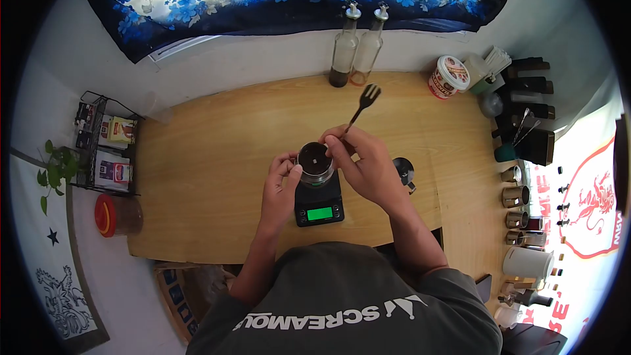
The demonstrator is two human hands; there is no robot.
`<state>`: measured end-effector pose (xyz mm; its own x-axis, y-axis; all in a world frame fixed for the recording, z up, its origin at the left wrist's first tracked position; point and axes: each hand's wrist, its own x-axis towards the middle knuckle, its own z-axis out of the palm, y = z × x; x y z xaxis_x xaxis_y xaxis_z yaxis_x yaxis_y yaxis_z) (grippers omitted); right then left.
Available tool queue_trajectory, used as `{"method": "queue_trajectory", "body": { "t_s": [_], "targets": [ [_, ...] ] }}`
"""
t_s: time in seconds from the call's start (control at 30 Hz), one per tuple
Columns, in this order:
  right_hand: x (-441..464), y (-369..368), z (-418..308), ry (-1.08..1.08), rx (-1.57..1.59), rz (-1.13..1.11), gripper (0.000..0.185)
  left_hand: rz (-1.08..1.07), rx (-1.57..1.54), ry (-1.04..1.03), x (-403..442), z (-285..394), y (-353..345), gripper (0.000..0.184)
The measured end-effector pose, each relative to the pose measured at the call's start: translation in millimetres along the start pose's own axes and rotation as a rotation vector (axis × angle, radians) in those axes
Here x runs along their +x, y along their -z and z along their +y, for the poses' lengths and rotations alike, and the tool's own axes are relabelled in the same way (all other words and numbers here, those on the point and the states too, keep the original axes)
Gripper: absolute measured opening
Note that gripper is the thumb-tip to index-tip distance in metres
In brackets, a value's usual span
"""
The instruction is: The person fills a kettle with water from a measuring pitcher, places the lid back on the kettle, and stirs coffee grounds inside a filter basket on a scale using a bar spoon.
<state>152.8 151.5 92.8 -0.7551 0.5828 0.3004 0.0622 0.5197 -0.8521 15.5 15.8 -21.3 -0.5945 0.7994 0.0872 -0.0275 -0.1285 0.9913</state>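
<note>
My left hand (281,187) is closed around the side of a small glass jar (317,177), whose round top looks dark with a small pale spot. I cannot tell whether that is a lid or dark contents. In my right hand (361,164) a dark fork (368,96) is pinched by its handle, tines pointing away from me. The right fingertips are at the jar's far right rim. Below the jar lies a black digital scale (320,215) with a lit green display; whether the jar touches it is hidden. Right of my right hand is a round black object (403,169).
Two glass bottles (343,56) stand at the table's (217,158) back edge by the wall. A white tub (449,77) is at back right. Metal cups (515,196) line the right side. A wire rack (115,144) and red-lidded jar (117,215) are left.
</note>
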Motion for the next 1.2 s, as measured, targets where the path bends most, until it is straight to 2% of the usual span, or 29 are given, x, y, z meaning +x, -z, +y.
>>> {"method": "queue_trajectory", "body": {
  "t_s": [0.07,0.2,0.3,0.37,0.4,0.5,0.57,0.6,0.67,0.7,0.77,0.9,0.97,1.0,1.1,1.17,1.2],
  "targets": [
    [0,-5,0,-0.194,0.231,-0.032,0.017,0.005,0.008,-0.002,-1,1,0,0.025],
    [2,-23,13,-0.117,0.421,0.066,0.021,0.018,0.022,0.005,-1,-2,2,0.025],
    [3,-19,11,-0.043,0.389,0.131,0.018,0.037,0.000,0.025,-1,-5,1,0.025],
    [5,-8,5,0.159,-0.049,0.078,0.015,0.031,-0.008,0.032,-2,-4,0,0.025],
    [5,-4,0,0.160,-0.050,0.075,0.015,0.030,-0.009,0.036,-2,-2,0,0.024],
    [4,-1,-9,0.101,-0.231,-0.012,0.013,0.023,0.008,0.032,-1,-2,0,0.024],
    [4,-4,-7,-0.049,-0.017,-0.023,0.016,0.024,0.008,0.031,-1,-3,0,0.024],
    [3,-6,-6,-0.049,-0.016,-0.027,0.016,0.021,0.009,0.032,-1,-4,0,0.024],
    [3,-11,-1,-0.251,0.282,-0.013,0.018,0.030,0.000,0.030,-1,-3,-1,0.024],
    [3,-14,2,-0.251,0.282,-0.017,0.018,0.036,-0.009,0.030,-2,-2,-1,0.024],
    [4,-17,7,-0.188,0.435,0.055,0.021,0.037,0.000,0.025,-2,-1,-1,0.024],
    [4,-12,9,-0.085,0.329,0.070,0.021,0.032,-0.001,0.030,-2,-1,-1,0.025],
    [6,-4,5,0.141,-0.084,0.037,0.021,0.031,-0.006,0.029,-2,-1,-2,0.025],
    [6,-3,3,0.140,-0.085,0.037,0.021,0.032,-0.009,0.026,-2,-1,-2,0.025],
    [6,-1,-2,0.099,-0.139,0.016,0.020,0.035,-0.008,0.026,-1,-2,-3,0.025],
    [5,-4,-6,-0.190,0.033,0.011,0.020,0.037,-0.009,0.029,-2,-1,-3,0.025],
    [5,-8,-3,-0.188,0.035,0.010,0.020,0.038,-0.010,0.031,-2,0,-3,0.025]
  ]
}}
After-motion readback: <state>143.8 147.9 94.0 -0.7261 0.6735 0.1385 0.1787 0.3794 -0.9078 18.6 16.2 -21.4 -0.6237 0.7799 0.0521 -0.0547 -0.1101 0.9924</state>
